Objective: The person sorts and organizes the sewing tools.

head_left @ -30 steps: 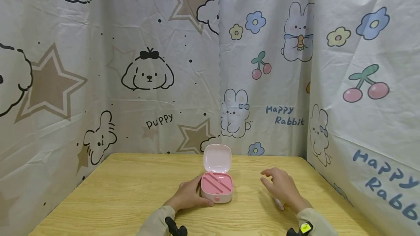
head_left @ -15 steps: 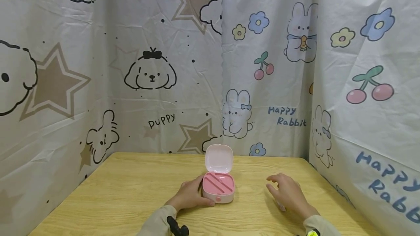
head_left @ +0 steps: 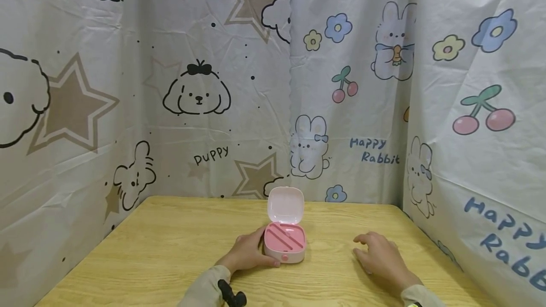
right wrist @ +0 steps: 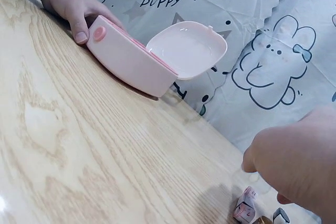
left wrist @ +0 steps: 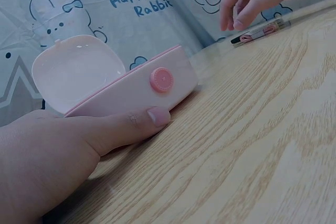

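Observation:
My left hand (head_left: 245,252) grips the left side of a small pink box (head_left: 294,257), its thumb along the front near the round pink button (left wrist: 161,80). The box's pale lid (head_left: 286,205) stands up at the back. Inside shows a darker pink insert (head_left: 283,237) with slanted dividers. Off to the right, my right hand (head_left: 381,257) hovers with loosely bent fingers, holding nothing. Under it on the table lie small pieces (right wrist: 245,208) with pink-and-white, brown and black-and-white surfaces. From the head view the hand hides nearly all of them.
The wood-grain table (head_left: 170,250) carries the box near its middle. Printed cloth curtains (head_left: 192,131) with puppies, stars and rabbits close it in at the back and on both sides.
My right hand has shifted rightward in the head view, away from the box and over the small pieces. My left hand keeps its grip on the box.

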{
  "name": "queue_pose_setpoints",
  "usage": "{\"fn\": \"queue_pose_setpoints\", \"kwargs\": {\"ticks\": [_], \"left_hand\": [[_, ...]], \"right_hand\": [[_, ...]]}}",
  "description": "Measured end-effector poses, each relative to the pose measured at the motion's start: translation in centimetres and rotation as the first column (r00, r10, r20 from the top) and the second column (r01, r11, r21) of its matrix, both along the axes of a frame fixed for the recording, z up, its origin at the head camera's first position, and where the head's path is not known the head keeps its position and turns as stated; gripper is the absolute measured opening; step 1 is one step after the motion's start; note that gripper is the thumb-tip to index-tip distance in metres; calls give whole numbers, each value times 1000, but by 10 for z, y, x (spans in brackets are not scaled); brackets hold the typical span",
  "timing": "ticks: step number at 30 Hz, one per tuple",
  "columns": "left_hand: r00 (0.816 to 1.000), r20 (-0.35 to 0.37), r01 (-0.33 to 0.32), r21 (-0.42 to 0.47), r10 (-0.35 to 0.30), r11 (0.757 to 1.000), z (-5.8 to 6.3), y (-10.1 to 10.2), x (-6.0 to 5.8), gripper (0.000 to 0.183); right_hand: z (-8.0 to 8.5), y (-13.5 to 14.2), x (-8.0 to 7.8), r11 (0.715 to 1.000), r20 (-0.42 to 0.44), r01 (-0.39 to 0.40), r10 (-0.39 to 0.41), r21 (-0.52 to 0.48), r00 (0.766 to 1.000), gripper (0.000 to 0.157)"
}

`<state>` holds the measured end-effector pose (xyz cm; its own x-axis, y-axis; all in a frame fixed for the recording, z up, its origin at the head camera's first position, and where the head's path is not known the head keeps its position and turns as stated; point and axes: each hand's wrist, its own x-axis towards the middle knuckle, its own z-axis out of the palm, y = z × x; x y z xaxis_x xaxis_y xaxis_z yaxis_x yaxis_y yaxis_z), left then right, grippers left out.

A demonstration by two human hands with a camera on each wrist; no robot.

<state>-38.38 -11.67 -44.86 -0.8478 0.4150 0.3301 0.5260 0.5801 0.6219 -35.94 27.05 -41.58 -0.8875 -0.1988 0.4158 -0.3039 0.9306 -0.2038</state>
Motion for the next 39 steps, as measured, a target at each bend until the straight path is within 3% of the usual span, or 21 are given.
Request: {"fn": "queue_pose_setpoints", "kwargs": {"ticks": [9,15,24,33,39], "left_hand": [[1000,7,-2,-5,2,1000,-2,-1,-2,114],[1000,-3,-6,-12,6,1000,-4,-2,-4,115],[1000,-5,-4,-13,4,1000,-5,-1,-4,115],[1000,-4,-19,2,19,1000,-5,0,-4,116],[1000,6,-17,3,17,1000,-3,1,-4,116]], "right_hand": [[1,-4,3,998,102,-46,50,-41,994,16],[-3,-5,4,997,83,-72,75,-36,994,9],[-6,-6,3,992,43,-108,111,-63,993,11],[-9,-8,2,994,13,-90,91,-58,996,10],[-7,-9,3,995,37,-91,93,-31,995,20]]}}
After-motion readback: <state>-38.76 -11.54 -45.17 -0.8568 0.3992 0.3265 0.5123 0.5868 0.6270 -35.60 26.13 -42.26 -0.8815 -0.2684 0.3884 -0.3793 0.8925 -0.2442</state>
